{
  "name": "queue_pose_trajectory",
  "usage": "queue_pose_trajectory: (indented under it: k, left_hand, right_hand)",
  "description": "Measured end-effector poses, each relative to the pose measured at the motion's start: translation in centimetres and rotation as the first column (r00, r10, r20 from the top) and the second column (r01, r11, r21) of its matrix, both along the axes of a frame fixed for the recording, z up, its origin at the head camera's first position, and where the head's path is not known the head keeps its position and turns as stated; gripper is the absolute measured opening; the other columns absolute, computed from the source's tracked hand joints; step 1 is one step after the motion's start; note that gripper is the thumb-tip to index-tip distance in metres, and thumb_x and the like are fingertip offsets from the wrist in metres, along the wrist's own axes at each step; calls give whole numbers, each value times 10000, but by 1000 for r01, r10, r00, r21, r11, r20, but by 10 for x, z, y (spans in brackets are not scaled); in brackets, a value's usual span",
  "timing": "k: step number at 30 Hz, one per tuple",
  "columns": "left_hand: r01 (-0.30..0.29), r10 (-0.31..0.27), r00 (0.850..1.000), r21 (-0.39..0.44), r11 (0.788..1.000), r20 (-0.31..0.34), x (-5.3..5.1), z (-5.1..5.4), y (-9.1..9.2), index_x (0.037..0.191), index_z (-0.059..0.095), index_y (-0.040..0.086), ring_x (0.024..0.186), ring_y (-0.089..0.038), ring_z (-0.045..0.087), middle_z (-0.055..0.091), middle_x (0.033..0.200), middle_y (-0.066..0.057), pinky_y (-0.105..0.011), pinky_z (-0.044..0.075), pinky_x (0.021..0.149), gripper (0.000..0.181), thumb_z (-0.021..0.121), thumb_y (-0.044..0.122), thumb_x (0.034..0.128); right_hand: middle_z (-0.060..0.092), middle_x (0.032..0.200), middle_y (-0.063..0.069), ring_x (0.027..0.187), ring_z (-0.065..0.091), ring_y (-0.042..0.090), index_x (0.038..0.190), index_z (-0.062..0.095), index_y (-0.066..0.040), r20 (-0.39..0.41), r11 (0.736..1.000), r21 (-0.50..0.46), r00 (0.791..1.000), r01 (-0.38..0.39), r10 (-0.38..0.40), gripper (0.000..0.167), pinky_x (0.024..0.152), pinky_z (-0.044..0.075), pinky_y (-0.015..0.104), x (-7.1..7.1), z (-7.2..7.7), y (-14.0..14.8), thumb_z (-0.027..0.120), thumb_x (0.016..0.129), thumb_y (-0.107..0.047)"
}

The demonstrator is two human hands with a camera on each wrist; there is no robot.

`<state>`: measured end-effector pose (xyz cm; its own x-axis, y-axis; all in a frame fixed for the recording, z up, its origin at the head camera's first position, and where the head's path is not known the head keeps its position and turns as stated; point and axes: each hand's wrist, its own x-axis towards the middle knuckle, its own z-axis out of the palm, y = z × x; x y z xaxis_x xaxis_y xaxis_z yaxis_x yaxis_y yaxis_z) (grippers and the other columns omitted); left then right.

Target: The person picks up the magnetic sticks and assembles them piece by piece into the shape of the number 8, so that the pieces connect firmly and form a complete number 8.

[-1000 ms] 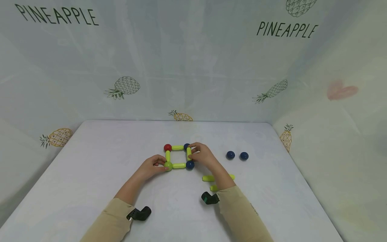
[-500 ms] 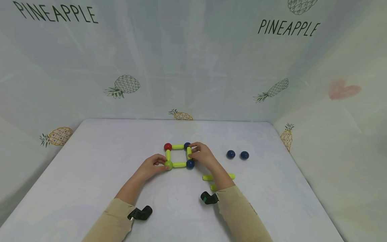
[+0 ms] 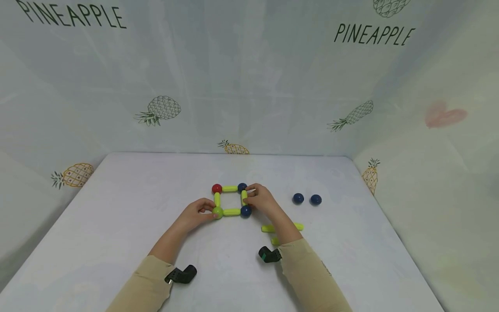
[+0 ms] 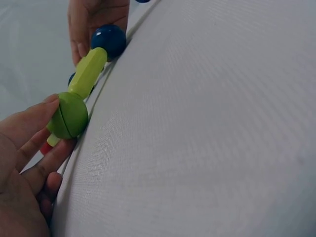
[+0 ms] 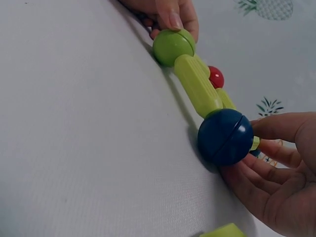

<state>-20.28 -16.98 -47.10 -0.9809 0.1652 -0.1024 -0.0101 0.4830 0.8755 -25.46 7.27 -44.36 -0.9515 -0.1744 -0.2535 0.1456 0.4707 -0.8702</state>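
Observation:
A square of yellow-green rods and balls lies on the table in the head view. Its corners are a red ball (image 3: 216,188), a green ball (image 3: 218,212), a near blue ball (image 3: 245,211) and a far blue ball (image 3: 242,187). With thumb and fingers, my left hand (image 3: 196,213) pinches the green ball (image 4: 69,116). My right hand (image 3: 262,199) holds the square's right-hand rod (image 3: 244,197), between the two blue balls. In the right wrist view its fingers lie just behind the near blue ball (image 5: 225,137), hiding most of that rod.
Two loose blue balls, one left (image 3: 298,198) and one right (image 3: 315,199), lie right of the square. Loose yellow-green rods (image 3: 267,228) lie partly hidden under the right forearm. A pineapple-print cloth (image 3: 249,86) hangs behind the white table (image 3: 156,173).
The head view has shifted slightly, so the whole scene sits a little higher. Both hands and the square stay as they were.

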Motion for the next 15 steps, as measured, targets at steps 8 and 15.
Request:
queue_pose_trajectory:
  k: [8, 15]
  left_hand:
    - [-2, 2, 1000, -18, 1000, 4, 0, 0, 0, 1119, 644, 54, 1029, -253, 508, 678, 1021, -38, -411, 379, 906, 319, 763, 180, 852]
    - [26, -26, 1000, 2, 1000, -15, -1, -2, -2, 1133, 640, 43, 1072, -265, 524, 684, 1050, -57, -430, 383, 946, 321, 753, 174, 863]
  right_hand:
    - [625, 1059, 116, 824, 643, 192, 1243, 576, -51, 6, 1000, 16, 1000, -10, 10, 408, 733, 542, 315, 2, 1, 0, 724, 867, -104]
    - [629, 1020, 101, 798, 648, 188, 1229, 587, -46, -12, 998, 48, 999, -36, 37, 380, 724, 541, 312, 6, 4, 6, 714, 875, -102]
